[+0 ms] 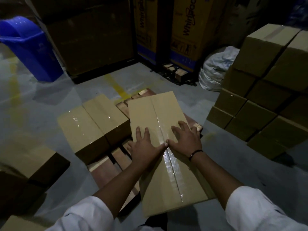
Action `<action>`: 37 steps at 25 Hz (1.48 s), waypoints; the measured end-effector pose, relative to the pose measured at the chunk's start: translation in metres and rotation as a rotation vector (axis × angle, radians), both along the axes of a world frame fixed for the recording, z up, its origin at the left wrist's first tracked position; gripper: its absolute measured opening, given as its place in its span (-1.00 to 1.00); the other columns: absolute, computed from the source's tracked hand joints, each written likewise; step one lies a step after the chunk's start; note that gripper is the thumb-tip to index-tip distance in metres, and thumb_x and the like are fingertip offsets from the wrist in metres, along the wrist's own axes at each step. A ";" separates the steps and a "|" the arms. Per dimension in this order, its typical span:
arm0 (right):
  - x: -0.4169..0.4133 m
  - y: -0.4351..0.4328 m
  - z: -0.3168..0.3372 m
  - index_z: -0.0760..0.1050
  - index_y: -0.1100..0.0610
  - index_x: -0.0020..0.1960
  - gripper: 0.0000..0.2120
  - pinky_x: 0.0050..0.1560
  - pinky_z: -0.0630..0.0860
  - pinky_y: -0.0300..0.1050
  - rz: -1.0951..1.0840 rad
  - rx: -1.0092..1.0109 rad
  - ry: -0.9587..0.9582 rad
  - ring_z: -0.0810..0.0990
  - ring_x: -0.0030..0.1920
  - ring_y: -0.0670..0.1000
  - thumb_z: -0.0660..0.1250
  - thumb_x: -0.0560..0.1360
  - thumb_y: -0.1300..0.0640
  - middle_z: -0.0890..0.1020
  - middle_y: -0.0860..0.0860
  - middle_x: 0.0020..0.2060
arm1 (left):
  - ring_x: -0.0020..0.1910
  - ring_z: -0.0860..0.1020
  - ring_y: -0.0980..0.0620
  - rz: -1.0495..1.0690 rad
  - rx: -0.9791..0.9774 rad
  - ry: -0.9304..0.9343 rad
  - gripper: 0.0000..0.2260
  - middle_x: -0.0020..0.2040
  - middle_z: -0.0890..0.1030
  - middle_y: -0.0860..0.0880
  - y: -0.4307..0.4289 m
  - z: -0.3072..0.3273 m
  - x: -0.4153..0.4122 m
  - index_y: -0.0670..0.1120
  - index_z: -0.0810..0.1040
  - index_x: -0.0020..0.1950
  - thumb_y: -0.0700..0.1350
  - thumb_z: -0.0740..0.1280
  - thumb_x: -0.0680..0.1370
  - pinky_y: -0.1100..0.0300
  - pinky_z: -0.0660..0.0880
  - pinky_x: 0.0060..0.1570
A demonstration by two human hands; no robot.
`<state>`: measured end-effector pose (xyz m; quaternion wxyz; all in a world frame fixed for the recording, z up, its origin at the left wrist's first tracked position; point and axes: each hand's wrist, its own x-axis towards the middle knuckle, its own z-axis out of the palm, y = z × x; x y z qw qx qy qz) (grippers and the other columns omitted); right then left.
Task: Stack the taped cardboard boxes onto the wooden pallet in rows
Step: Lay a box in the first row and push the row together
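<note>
Both hands are flat on top of the taped box [155,184], which lies on the wooden pallet [103,170]. L hand [145,147] sits left of the tape seam and R hand [185,140] right of it. Fingers are spread and straight, palms down, thumbs meeting over the seam. Nothing is gripped; this is a press, not a hold.

Prob. reason for palms on the lid: the box is already down, so it only needs pushing and squaring, and flat hands either side of the seam spread the load w/o denting the flaps. The box runs lengthwise away from the person, far end deep on the pallet, near end close to the body. The near end looks to overhang the pallet edge, but can't be sure in this light.

The neighbour box [93,124] sits to the left on the same pallet, its tape glossy. Can't tell if it's one box or two side by side. The two aren't flush: bare slats show between them, and the gap is wider toward the near side, so the box under the hands is skewed vs its neighbour. Likely next is a shove fwd and left to close the row.

Supply is the stack of boxes [260,97] on the floor to the right, well apart from the pallet. More boxes [25,160] lie at near left. Step in hand is seating this one; most of the pallet is not yet filled.
</note>
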<state>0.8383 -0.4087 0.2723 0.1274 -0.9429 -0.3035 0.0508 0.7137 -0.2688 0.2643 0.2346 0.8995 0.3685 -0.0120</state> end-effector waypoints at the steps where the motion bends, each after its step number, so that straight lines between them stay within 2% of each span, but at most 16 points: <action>1: 0.023 0.005 -0.007 0.35 -0.19 0.47 -0.33 0.42 0.17 0.19 -0.002 -0.008 0.010 0.25 0.43 0.27 0.29 0.41 -0.39 0.20 -0.09 0.55 | 0.49 0.15 -0.47 -0.012 -0.002 0.004 0.07 0.67 -0.15 0.02 0.007 -0.005 0.024 0.13 0.01 0.66 0.66 0.16 0.30 -0.34 0.17 0.45; 4: 0.097 0.023 -0.014 0.35 -0.19 0.48 -0.30 0.44 0.15 0.22 -0.019 -0.034 0.056 0.21 0.46 0.26 0.31 0.39 -0.38 0.20 -0.09 0.56 | 0.51 0.13 -0.49 -0.019 -0.051 0.043 0.08 0.68 -0.15 0.00 0.030 -0.010 0.101 0.10 0.01 0.67 0.64 0.19 0.30 -0.36 0.18 0.46; 8: 0.181 0.054 -0.014 0.38 -0.19 0.46 -0.32 0.42 0.22 0.18 -0.040 -0.022 0.048 0.25 0.41 0.26 0.33 0.39 -0.37 0.22 -0.09 0.55 | 0.52 0.17 -0.45 -0.045 -0.044 0.038 0.08 0.68 -0.13 -0.03 0.064 -0.011 0.190 0.10 0.02 0.66 0.65 0.18 0.29 -0.37 0.17 0.46; 12: 0.251 0.082 -0.021 0.38 -0.17 0.45 -0.34 0.38 0.25 0.13 -0.032 -0.028 0.041 0.28 0.37 0.23 0.32 0.40 -0.36 0.21 -0.08 0.55 | 0.52 0.16 -0.44 -0.037 -0.034 0.079 0.05 0.68 -0.14 -0.02 0.087 -0.005 0.260 0.11 0.02 0.67 0.61 0.23 0.33 -0.30 0.17 0.48; 16: 0.329 0.109 -0.041 0.36 -0.16 0.47 -0.31 0.36 0.29 0.15 0.023 -0.012 0.068 0.29 0.36 0.22 0.30 0.40 -0.38 0.21 -0.07 0.54 | 0.52 0.14 -0.46 0.011 -0.015 0.093 0.03 0.67 -0.13 -0.02 0.111 -0.015 0.327 0.11 0.02 0.66 0.59 0.24 0.35 -0.27 0.18 0.46; 22: 0.453 0.169 -0.057 0.35 -0.16 0.48 -0.27 0.39 0.28 0.21 0.193 0.002 0.128 0.27 0.39 0.24 0.28 0.38 -0.40 0.19 -0.06 0.55 | 0.45 0.26 -0.46 0.193 0.043 0.148 0.04 0.66 -0.04 -0.05 0.153 -0.028 0.433 0.11 0.09 0.63 0.62 0.21 0.29 -0.28 0.28 0.41; 25: 0.497 0.194 -0.048 0.33 -0.15 0.49 -0.27 0.39 0.26 0.24 0.299 0.020 0.151 0.27 0.38 0.24 0.27 0.38 -0.40 0.15 -0.06 0.57 | 0.47 0.27 -0.44 0.291 0.053 0.156 0.04 0.67 -0.06 -0.04 0.162 -0.020 0.469 0.12 0.08 0.64 0.63 0.20 0.29 -0.32 0.26 0.39; 28: 0.535 0.219 -0.036 0.32 -0.16 0.50 -0.27 0.38 0.26 0.27 0.374 0.034 0.143 0.27 0.37 0.25 0.27 0.39 -0.39 0.13 -0.04 0.58 | 0.46 0.27 -0.44 0.389 0.063 0.139 0.01 0.66 -0.07 -0.03 0.171 -0.006 0.499 0.14 0.09 0.63 0.61 0.23 0.32 -0.28 0.28 0.37; 37: 0.576 0.296 -0.040 0.31 -0.17 0.49 -0.27 0.37 0.28 0.25 0.506 -0.005 0.095 0.27 0.37 0.30 0.23 0.38 -0.41 0.14 -0.03 0.57 | 0.47 0.24 -0.46 0.519 0.024 0.110 -0.03 0.66 -0.10 -0.04 0.224 -0.011 0.532 0.16 0.09 0.63 0.57 0.27 0.35 -0.30 0.25 0.40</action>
